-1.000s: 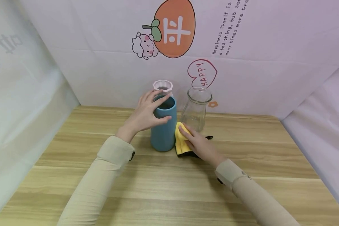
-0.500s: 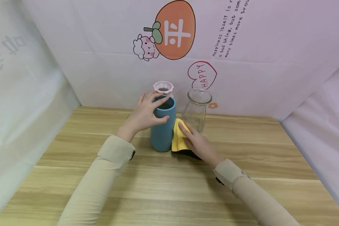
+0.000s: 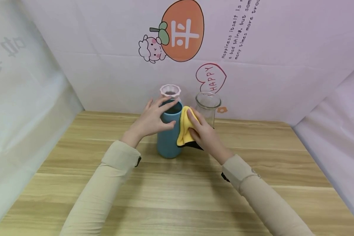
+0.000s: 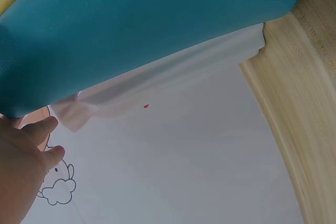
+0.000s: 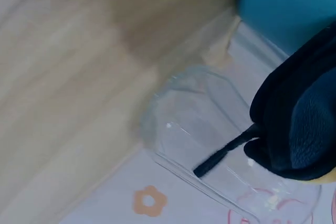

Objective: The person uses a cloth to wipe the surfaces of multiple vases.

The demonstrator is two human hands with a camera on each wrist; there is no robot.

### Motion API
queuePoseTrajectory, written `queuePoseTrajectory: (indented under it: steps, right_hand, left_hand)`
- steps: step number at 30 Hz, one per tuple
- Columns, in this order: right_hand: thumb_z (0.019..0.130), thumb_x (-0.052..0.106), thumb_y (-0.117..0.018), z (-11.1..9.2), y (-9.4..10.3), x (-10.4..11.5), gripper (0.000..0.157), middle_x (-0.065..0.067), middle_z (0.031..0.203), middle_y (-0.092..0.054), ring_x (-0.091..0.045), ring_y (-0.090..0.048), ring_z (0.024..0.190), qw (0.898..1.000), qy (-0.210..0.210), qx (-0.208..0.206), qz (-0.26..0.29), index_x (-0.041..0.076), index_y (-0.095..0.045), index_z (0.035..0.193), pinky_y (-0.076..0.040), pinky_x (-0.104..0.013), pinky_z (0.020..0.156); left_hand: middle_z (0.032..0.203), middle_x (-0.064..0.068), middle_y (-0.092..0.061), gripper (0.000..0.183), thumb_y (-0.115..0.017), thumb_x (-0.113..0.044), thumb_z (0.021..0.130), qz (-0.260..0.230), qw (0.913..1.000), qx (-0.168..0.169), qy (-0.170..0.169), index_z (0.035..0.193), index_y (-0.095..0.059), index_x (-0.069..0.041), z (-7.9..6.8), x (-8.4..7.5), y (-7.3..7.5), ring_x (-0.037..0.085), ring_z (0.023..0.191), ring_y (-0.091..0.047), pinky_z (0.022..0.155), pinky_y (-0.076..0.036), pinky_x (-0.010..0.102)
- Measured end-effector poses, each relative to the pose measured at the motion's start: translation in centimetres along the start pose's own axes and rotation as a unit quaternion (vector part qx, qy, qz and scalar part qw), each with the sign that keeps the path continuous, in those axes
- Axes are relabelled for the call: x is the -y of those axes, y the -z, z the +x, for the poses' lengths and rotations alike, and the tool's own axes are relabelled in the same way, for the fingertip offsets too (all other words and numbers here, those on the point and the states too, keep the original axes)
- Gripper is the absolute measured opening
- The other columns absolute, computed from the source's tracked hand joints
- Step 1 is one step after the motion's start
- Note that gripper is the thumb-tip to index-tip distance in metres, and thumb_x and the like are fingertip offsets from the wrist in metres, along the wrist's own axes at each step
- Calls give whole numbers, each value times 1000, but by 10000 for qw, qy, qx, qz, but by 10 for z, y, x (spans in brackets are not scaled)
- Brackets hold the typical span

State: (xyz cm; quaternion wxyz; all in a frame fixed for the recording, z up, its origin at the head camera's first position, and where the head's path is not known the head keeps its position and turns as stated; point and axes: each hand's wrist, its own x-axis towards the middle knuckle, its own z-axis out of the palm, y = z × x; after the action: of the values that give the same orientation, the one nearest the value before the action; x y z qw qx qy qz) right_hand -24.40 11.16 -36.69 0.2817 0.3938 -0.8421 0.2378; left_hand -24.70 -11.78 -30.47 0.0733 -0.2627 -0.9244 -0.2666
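A tall blue vase [image 3: 168, 144] stands upright on the table. My left hand [image 3: 151, 118] holds it near the top, with fingers across the mouth and the thumb at the near side. In my right hand [image 3: 207, 136] is a folded yellow cloth [image 3: 185, 127] with a black edge, pressed to the vase's right side below the rim. The right wrist view shows the cloth's dark underside [image 5: 315, 124] and a hanging loop. From the left wrist, the blue wall [image 4: 147, 24] fills the top of the view.
Just behind the cloth stands a clear glass vase [image 3: 208, 114], partly covered by my right hand. A pale pink vase with a scalloped rim [image 3: 170, 89] is behind the blue one. The wooden table [image 3: 177, 203] ends at a printed white backdrop [image 3: 268, 88].
My right hand has slid the cloth up the vase's right side, from near its base to close below the rim. The left hand keeps its hold, nearly still.
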Motion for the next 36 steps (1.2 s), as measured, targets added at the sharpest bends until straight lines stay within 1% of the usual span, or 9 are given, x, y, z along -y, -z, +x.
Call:
queuePoseTrajectory:
  steps: [7, 13, 17, 20, 23, 27, 31, 34, 36]
  right_hand:
    - [90, 3, -62, -26, -10, -9, 60, -22, 145, -42, -37, -59, 115, 9965, -375, 749, -12, 4, -38, 145, -55, -42, 88]
    - [91, -2, -58, -52, -18, -17, 69, -20, 150, -35, -40, -53, 124, 9787, -786, 1891, 155, 14, -28, 151, -51, -47, 95]
    - [92, -1, -56, -56, -20, -17, 70, -19, 152, -34, -41, -48, 129, 9726, -1000, 2089, 215, 17, -25, 152, -47, -50, 100]
    - [91, -1, -58, -55, -21, -16, 71, -18, 150, -37, -40, -52, 125, 9756, -989, 1955, 171, 17, -26, 152, -50, -48, 97]
    - [92, 0, -58, -52, -21, -15, 69, -18, 149, -38, -38, -54, 123, 9813, -917, 1673, 243, 16, -27, 152, -51, -45, 95]
    - [93, 2, -57, -44, -18, -10, 66, -17, 147, -40, -35, -54, 124, 9909, -740, 1058, 389, 14, -29, 151, -52, -43, 94]
    - [90, -1, -59, -28, -10, -3, 67, -20, 143, -44, -36, -54, 122, 9978, -374, 394, 382, 11, -31, 150, -52, -42, 93]
    - [88, -3, -61, -15, -6, 2, 68, -23, 141, -43, -38, -54, 122, 9991, -96, -77, 400, 7, -32, 149, -52, -44, 93]
    - [88, -4, -61, -7, -4, 4, 66, -24, 142, -42, -38, -55, 119, 9988, 0, -262, 416, 4, -33, 147, -53, -43, 91]
  left_hand:
    - [157, 5, -28, 71, -64, -37, 84, -106, 9999, -11, -18, 148, -36, -25, 0, -1, 1, 27, 148, -21, 120, -3, 57]
    - [158, 5, -26, 73, -65, -45, 86, -32, 9999, 104, 64, 149, -35, -25, 0, -3, 2, 28, 147, -23, 120, -4, 55]
    - [156, 5, -32, 75, -68, -50, 83, 243, 9996, -5, 154, 147, -40, -21, 2, -5, 6, 27, 147, -26, 121, -3, 53]
    - [154, 7, -37, 75, -69, -49, 82, 414, 9990, -103, 149, 145, -43, -18, 3, -7, 8, 27, 146, -27, 121, -4, 54]
    - [154, 7, -36, 73, -68, -48, 83, 478, 9988, -54, 125, 145, -43, -18, 3, -8, 9, 29, 147, -23, 120, -4, 56]
    - [156, 7, -33, 72, -65, -44, 84, 485, 9988, 29, 66, 146, -41, -16, 4, -8, 7, 31, 149, -18, 119, -4, 58]
    - [157, 7, -30, 73, -62, -41, 84, 428, 9990, 142, 37, 148, -37, -16, 4, -7, 6, 32, 149, -14, 119, -3, 59]
    - [158, 7, -27, 73, -60, -40, 84, 360, 9992, 190, 45, 148, -36, -16, 3, -6, 4, 31, 150, -11, 120, -2, 58]
    - [158, 6, -27, 72, -59, -40, 84, 317, 9993, 190, 42, 149, -36, -16, 3, -5, 3, 30, 150, -11, 120, -2, 57]
